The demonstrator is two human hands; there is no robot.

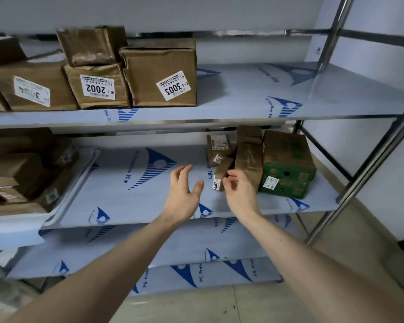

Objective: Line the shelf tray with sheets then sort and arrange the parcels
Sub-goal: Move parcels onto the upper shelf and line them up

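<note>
The small brown parcel leans tilted on the film-lined middle shelf, against the taller taped parcel beside the green carton. It looks light and stiff, with slick tape; a grip across its narrow sides should serve. The right hand, fingers loosely curled, is at its edge, holding nothing clearly. The left hand hovers spread, empty.
</note>
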